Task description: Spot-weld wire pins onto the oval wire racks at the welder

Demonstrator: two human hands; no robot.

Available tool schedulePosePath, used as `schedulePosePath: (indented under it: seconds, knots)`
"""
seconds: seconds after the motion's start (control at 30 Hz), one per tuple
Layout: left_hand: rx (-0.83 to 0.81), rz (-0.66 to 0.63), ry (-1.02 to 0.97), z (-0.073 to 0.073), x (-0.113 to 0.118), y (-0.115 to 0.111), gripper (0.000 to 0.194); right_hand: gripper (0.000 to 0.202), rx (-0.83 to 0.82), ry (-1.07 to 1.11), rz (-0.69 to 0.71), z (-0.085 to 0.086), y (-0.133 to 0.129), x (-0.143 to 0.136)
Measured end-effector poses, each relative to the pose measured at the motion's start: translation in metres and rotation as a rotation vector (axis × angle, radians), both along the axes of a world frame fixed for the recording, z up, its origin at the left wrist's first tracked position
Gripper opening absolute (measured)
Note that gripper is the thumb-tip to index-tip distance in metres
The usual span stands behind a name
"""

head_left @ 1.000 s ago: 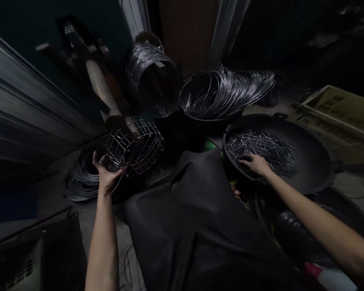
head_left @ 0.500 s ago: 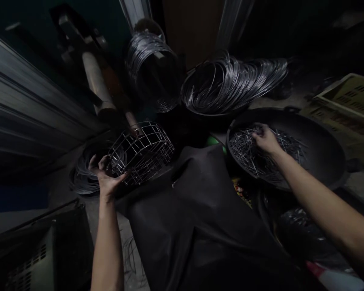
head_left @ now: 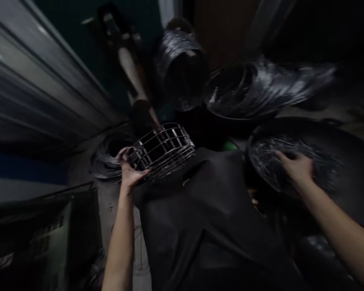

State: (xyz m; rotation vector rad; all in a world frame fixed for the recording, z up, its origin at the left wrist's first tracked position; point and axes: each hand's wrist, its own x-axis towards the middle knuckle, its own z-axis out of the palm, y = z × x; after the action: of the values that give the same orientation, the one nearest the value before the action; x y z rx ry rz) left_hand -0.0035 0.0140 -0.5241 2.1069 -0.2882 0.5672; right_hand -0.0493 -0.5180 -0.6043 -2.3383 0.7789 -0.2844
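Note:
A round wire basket (head_left: 165, 147) of thin metal bars is tilted in front of the dark cloth over my lap. My left hand (head_left: 132, 171) grips its left side, thumb along the lower edge and fingers at the upper left. On the right, a wide black pan (head_left: 348, 149) holds a heap of short metal wire pieces (head_left: 269, 155). My right hand (head_left: 297, 165) is down at this heap, its thumb pointing left. Its other fingers are hidden and blurred, so what it holds cannot be made out.
Behind the pan lies a large coil of shiny wire (head_left: 261, 89); another coil (head_left: 178, 48) stands upright left of it. A machine with a pale cylinder (head_left: 130, 70) rises beyond the basket. A dark wire coil (head_left: 106, 161) lies on the floor, with a greenish crate (head_left: 54, 238) at lower left.
The view has swung left, shifting everything rightward in the picture. My left hand has closed in on the basket's side. My right hand stays at the wire heap, its thumb now more spread.

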Motion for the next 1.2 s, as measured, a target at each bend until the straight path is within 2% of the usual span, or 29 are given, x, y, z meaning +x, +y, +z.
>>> schedulePosePath:
  seconds: [0.07, 0.1, 0.13, 0.2, 0.27, 0.37, 0.47, 0.53, 0.57, 0.63, 0.7, 0.8, 0.87, 0.97, 1.2]
  knots:
    - [0.043, 0.017, -0.004, 0.002, -0.007, -0.009, 0.095, 0.054, 0.056, -0.116, -0.044, 0.018, 0.035, -0.016]
    - [0.064, 0.016, -0.018, 0.003, -0.011, -0.013, 0.093, 0.049, 0.147, -0.220, -0.071, 0.025, 0.056, -0.025]
    - [0.091, 0.023, -0.028, 0.003, -0.014, -0.015, 0.090, 0.042, 0.213, -0.245, -0.011, 0.031, 0.076, -0.034]
    - [0.167, 0.061, 0.009, 0.005, -0.018, -0.018, 0.084, 0.029, 0.288, -0.065, 0.188, 0.040, 0.113, -0.048]
    - [0.231, 0.078, 0.066, 0.010, -0.021, -0.018, 0.079, 0.024, 0.346, 0.074, 0.299, 0.053, 0.139, -0.050]
    - [0.300, 0.076, 0.116, 0.019, -0.027, -0.016, 0.077, 0.024, 0.448, 0.079, 0.477, 0.088, 0.168, -0.028]
    - [0.342, 0.069, 0.104, 0.024, -0.033, -0.015, 0.077, 0.039, 0.576, 0.245, 0.837, 0.131, 0.200, 0.010]
    - [0.371, 0.042, 0.096, 0.025, -0.036, -0.016, 0.077, 0.050, 0.626, 0.418, 0.970, 0.149, 0.224, 0.035]
    - [0.389, 0.021, 0.096, 0.026, -0.036, -0.016, 0.076, 0.053, 0.615, 0.452, 1.000, 0.152, 0.236, 0.045]
    - [0.430, -0.027, 0.103, 0.025, -0.037, -0.019, 0.078, 0.054, 0.469, 0.357, 1.074, 0.149, 0.255, 0.058]
    - [0.450, -0.066, 0.110, 0.025, -0.037, -0.022, 0.082, 0.050, 0.135, 0.099, 1.199, 0.136, 0.265, 0.060]
    - [0.420, -0.084, 0.115, 0.026, -0.034, -0.024, 0.089, 0.042, -0.443, -0.300, 1.368, 0.116, 0.265, 0.053]
    - [0.373, -0.087, 0.124, 0.026, -0.031, -0.025, 0.092, 0.037, -0.675, -0.474, 1.422, 0.110, 0.260, 0.050]
    - [0.311, -0.087, 0.134, 0.026, -0.026, -0.024, 0.094, 0.036, -0.793, -0.642, 1.437, 0.115, 0.253, 0.053]
    - [0.294, -0.076, 0.136, 0.032, -0.003, -0.026, 0.090, 0.034, -0.825, -0.763, 1.435, 0.138, 0.252, 0.076]
